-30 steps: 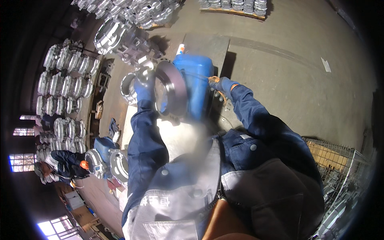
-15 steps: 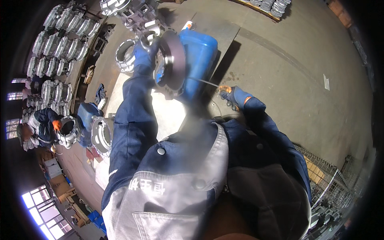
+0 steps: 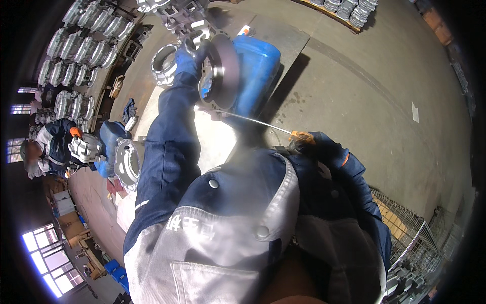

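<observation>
My left hand [image 3: 191,54], in a dark blue glove, is closed on the upper left rim of a round cast metal housing [image 3: 229,71]. This bell-shaped housing stands tilted on its side against a blue plastic canister [image 3: 259,53]. My right hand [image 3: 305,141], gloved in blue and orange, is wrapped round the end of a long thin metal rod [image 3: 258,121]. The rod slants up leftward, and its far end meets the housing's lower rim; the tip's exact shape is too small to tell. Left of my left hand lies a smaller ring-shaped casting [image 3: 164,65].
More castings [image 3: 177,15] stand at the table's far end, near a small white-and-orange tube [image 3: 244,30]. At left, a co-worker [image 3: 48,144] handles another casting [image 3: 86,148] by a second blue canister [image 3: 111,137]. A wire cage [image 3: 405,228] stands at lower right.
My right hand has moved down and a little right, turning the rod to a steeper slant. My left hand keeps its hold on the housing. The co-worker's casting has turned.
</observation>
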A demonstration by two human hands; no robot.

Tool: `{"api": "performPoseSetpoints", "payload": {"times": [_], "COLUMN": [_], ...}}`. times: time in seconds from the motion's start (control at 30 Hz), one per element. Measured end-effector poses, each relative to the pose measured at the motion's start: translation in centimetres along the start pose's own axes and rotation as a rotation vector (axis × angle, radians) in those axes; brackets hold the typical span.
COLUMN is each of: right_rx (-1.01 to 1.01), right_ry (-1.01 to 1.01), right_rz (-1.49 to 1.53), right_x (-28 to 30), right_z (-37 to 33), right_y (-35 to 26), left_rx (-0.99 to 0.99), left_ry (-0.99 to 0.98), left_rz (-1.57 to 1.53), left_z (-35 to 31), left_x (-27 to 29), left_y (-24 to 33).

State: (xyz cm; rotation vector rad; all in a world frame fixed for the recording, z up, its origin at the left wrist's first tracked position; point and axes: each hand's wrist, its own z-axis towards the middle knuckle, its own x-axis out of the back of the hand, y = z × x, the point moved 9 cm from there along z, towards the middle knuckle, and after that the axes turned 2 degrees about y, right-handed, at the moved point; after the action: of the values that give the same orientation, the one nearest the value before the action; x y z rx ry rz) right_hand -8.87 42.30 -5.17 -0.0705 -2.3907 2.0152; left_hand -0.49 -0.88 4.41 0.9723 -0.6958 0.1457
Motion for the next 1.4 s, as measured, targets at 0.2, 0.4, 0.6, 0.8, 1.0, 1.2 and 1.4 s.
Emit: {"api": "performPoseSetpoints", "payload": {"times": [0.2, 0.4, 0.6, 0.8, 1.0, 1.2, 1.4], "right_rx": [-0.456, 0.016, -0.136, -0.084, -0.113, -0.050, -0.113], "right_ry": [0.051, 0.076, 0.027, 0.121, 0.089, 0.346, 0.321], "right_rz": [0.456, 0.144, 0.187, 0.328, -0.012, 0.319, 0.097], "right_x": [-2.1, 0.6, -1.2, 0.6, -0.4, 2.2, 0.6], "right_z": [0.9, 0.8, 1.0, 0.3, 1.0, 1.3, 2.9], "right_y": [9.1, 4.1, 6.5, 3.5, 0.0, -4.2, -7.2], "left_rx": [0.005, -0.010, 0.013, -0.011, 0.012, -0.065, 0.036], "left_ry": [0.030, 0.026, 0.028, 0.022, -0.008, -0.013, -0.068], "left_rz": [0.050, -0.031, 0.075, 0.077, -0.023, -0.114, -0.583], "left_z": [0.4, 0.5, 0.7, 0.5, 0.4, 0.1, -0.3], "left_x": [0.2, 0.3, 0.5, 0.7, 0.7, 0.8, -0.2], "left_y": [-0.3, -0.4, -0.3, 0.3, 0.6, 1.2, 0.2]}}
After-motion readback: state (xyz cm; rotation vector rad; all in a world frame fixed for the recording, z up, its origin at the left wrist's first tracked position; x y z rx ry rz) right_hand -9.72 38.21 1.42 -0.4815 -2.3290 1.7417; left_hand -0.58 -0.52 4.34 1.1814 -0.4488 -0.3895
